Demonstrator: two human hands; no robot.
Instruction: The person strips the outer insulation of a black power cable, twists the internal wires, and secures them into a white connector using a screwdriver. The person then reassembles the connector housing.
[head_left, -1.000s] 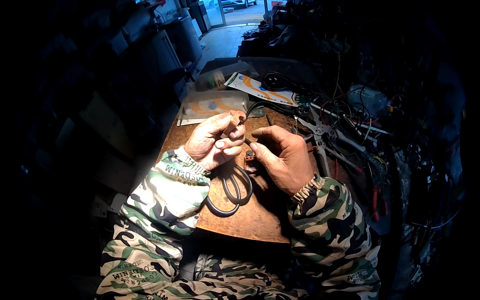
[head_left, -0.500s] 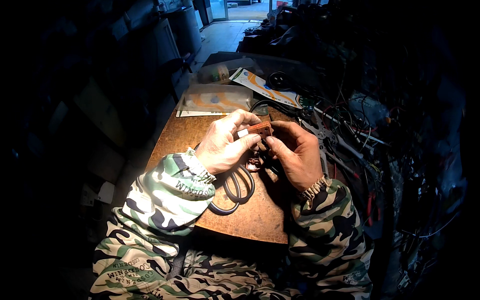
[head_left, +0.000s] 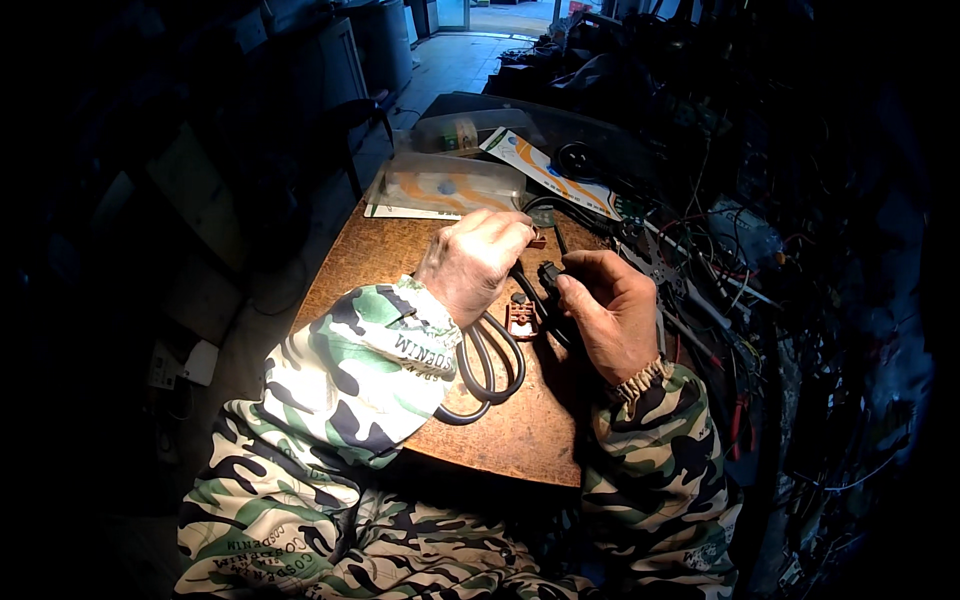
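My left hand (head_left: 478,262) reaches over the wooden table with its fingers curled down. A reddish-brown plastic piece (head_left: 538,240), mostly hidden, shows at its fingertips. My right hand (head_left: 610,305) pinches a small black part (head_left: 549,274) between thumb and fingers; its exact kind is hard to make out. Below and between the hands, a small reddish-brown housing half (head_left: 521,319) with inner ribs and slots lies on the table. A thick black cable (head_left: 487,378) loops beside it, under my left wrist.
Beyond my hands lie a clear plastic package (head_left: 455,182), a white and orange card (head_left: 545,168) and a coiled black cord (head_left: 580,160). Pliers (head_left: 655,262), tangled wires and red-handled tools (head_left: 738,420) crowd the right side. The table's front edge (head_left: 500,474) is close to my lap.
The reddish-brown piece both hands held has gone down and away with my left hand. My right hand has drawn apart, holding the black part. The housing half on the table is now uncovered.
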